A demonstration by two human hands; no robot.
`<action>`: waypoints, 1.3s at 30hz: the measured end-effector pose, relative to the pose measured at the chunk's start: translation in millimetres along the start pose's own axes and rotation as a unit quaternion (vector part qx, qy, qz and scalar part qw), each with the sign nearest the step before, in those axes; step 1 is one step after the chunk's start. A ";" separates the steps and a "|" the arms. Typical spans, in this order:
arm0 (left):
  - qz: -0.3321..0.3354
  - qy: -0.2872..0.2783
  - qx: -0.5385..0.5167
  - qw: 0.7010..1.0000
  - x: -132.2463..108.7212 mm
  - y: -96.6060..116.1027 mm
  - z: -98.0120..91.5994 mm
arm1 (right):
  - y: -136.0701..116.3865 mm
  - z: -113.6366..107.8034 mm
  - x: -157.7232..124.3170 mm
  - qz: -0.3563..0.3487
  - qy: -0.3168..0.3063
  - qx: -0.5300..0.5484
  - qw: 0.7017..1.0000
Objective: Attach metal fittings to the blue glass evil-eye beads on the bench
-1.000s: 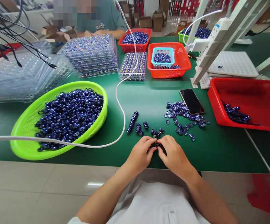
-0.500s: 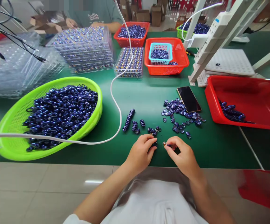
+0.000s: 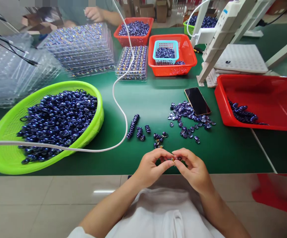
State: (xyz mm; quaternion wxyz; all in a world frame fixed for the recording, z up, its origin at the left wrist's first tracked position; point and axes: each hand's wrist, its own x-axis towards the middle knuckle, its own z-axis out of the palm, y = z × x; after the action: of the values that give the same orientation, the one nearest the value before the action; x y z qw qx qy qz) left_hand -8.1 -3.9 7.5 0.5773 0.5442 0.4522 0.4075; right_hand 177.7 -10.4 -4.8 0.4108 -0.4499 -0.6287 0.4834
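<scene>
My left hand (image 3: 154, 166) and my right hand (image 3: 192, 168) meet at the front edge of the green table (image 3: 143, 96), fingertips pinched together. Between them is a small part (image 3: 173, 159) with a gold-coloured bit and a dark ring-like piece; most of it is covered by the fingers. Just beyond my left hand lies a small cluster of dark blue and gold pieces (image 3: 159, 140). Farther left are short stacked rows of shiny blue pieces (image 3: 133, 126). Loose round blue caps (image 3: 186, 112) are scattered beyond my right hand, beside a phone (image 3: 197, 101).
A green basket (image 3: 98, 109) heaped with blue looped parts stands left, crossed by a white cable (image 3: 117, 102). On the right is a red tray (image 3: 277, 102). Clear plastic trays (image 3: 81, 49), an orange-red basket (image 3: 153, 69) and a metal post (image 3: 215, 53) stand farther back. Another person's hand (image 3: 95, 14) shows beyond.
My left hand has left the small cluster and come right to meet my right hand at the small part. The view has shifted slightly. The other person's hand has risen.
</scene>
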 end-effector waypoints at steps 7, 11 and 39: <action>-0.162 -0.093 -0.174 0.967 -0.5 7.1 -9.3 | -11.3 -12.1 7.8 -0.085 -0.085 -0.039 0.992; -0.190 -0.119 -0.157 0.962 0.4 9.8 -15.3 | -13.2 -14.6 10.9 -0.109 -0.112 -0.061 0.986; 0.070 0.166 0.353 0.918 -5.1 -3.5 -61.4 | -0.3 -12.3 -1.2 -0.138 -0.049 -0.145 0.979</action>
State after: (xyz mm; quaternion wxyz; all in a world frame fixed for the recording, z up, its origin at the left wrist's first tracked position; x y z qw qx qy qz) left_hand -68.7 6.9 4.5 0.2347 0.6672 0.6169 0.3453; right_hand 189.7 -8.7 -2.3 0.3724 -0.3893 -0.7673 0.3478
